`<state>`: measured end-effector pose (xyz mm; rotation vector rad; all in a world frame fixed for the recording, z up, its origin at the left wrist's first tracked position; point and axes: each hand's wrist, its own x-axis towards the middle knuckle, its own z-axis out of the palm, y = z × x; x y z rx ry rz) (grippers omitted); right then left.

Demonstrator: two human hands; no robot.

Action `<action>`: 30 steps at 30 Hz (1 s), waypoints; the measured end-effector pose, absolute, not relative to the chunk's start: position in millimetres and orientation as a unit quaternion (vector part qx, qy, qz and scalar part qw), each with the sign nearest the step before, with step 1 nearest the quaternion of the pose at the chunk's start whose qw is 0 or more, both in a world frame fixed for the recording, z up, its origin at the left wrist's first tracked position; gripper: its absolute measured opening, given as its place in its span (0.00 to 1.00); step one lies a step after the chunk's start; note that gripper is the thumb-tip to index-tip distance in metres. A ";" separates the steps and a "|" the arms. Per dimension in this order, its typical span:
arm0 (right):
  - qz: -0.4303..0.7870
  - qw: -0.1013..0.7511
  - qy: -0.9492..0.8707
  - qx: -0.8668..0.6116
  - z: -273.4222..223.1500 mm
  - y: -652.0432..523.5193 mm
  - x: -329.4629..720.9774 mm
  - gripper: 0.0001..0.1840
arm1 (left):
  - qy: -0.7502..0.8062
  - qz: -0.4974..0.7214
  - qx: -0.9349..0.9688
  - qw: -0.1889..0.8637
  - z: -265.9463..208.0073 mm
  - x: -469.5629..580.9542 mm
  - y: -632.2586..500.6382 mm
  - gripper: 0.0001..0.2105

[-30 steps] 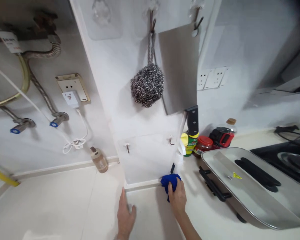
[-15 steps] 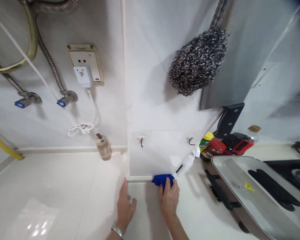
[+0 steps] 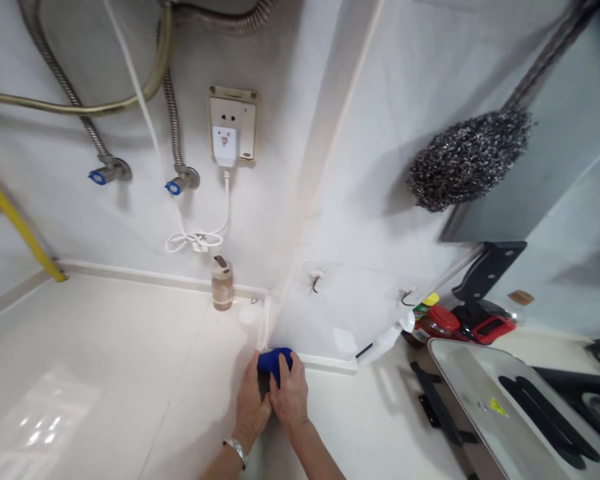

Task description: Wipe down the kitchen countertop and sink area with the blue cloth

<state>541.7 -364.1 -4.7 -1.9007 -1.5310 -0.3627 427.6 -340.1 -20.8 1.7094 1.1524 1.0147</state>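
Observation:
A blue cloth (image 3: 274,362) is bunched against the low white ledge at the foot of the projecting wall corner. My right hand (image 3: 290,393) is closed on it from above, fingers bent over the fabric. Close beside it on the left is my left hand (image 3: 251,400), wearing a silver bracelet (image 3: 237,451). Its fingers reach forward along the cloth's left edge and its thumb lies apart from them, near the right hand. Whether the left fingertips press on the cloth is unclear.
A brown bottle (image 3: 223,285) stands on the white counter (image 3: 125,347) at the left. Rightward are a white spray bottle (image 3: 387,339), jars (image 3: 437,322) and a lidded electric pan (image 3: 520,407). A steel-wool scrubber (image 3: 473,160) and a cleaver (image 3: 490,267) hang above.
My right hand has slid the blue cloth leftward along the ledge to the corner, up beside my left hand. The view has turned, shifting the upper wall to the right.

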 end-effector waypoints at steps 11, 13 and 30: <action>-0.093 0.290 -0.667 -0.680 -24.2 -386.0 562.0 0.25 | 0.452 0.425 0.678 0.393 -30.1 426.6 -344.6 0.43; -0.089 0.302 -0.666 -0.677 -35.0 -397.9 560.8 0.24 | 0.454 0.424 0.681 0.388 -30.9 427.2 -344.6 0.43; 0.321 0.451 -0.413 -0.723 18.1 -460.5 543.4 0.40 | 0.464 0.467 0.472 0.587 -2.9 418.8 -427.7 0.36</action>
